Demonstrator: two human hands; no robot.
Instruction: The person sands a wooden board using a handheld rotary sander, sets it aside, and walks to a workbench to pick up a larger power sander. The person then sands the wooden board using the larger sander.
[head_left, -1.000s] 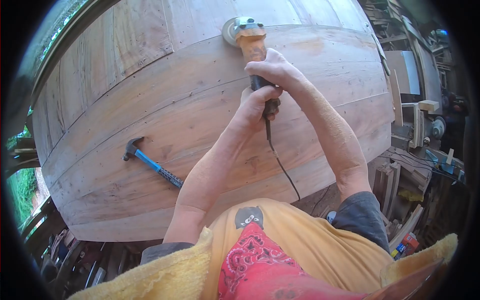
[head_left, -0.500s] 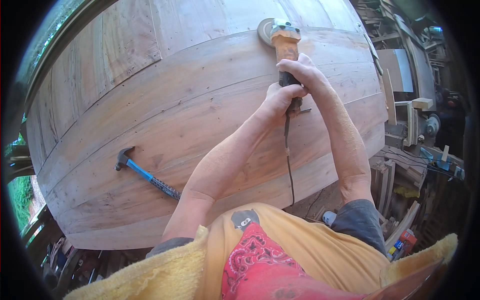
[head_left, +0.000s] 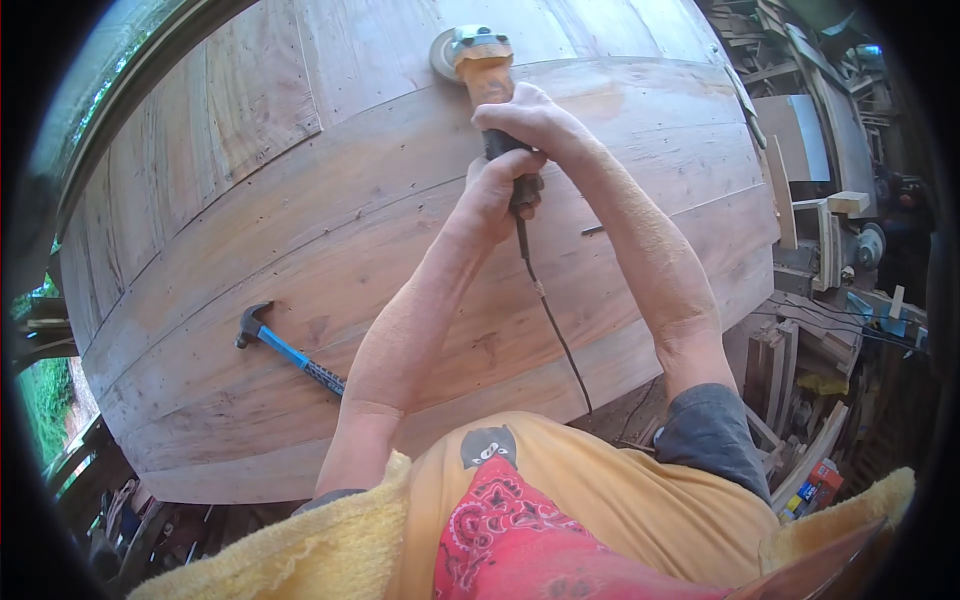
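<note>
An orange and black angle grinder [head_left: 488, 78] is held in both my hands, its round disc [head_left: 445, 55] lying against the wooden planking [head_left: 400, 240] near the top of view. My right hand [head_left: 525, 118] wraps round the body just below the metal head. Lower down, my left hand [head_left: 497, 187] is closed round the rear of the black handle. From there a power cord [head_left: 545, 300] trails over the planks toward my waist. A claw hammer [head_left: 285, 348] with a blue and black handle lies on the wood to the left, its handle end hidden behind my left forearm.
A small dark rod-like piece [head_left: 594, 231] lies on the planks beside my right forearm. Stacked timber offcuts [head_left: 790, 360] and a bench grinder [head_left: 868, 245] stand at the right. Greenery [head_left: 42, 400] shows beyond the left edge.
The angle grinder and both my hands have moved left across the planking, and the cord has swung with them. The hammer stays where it lies.
</note>
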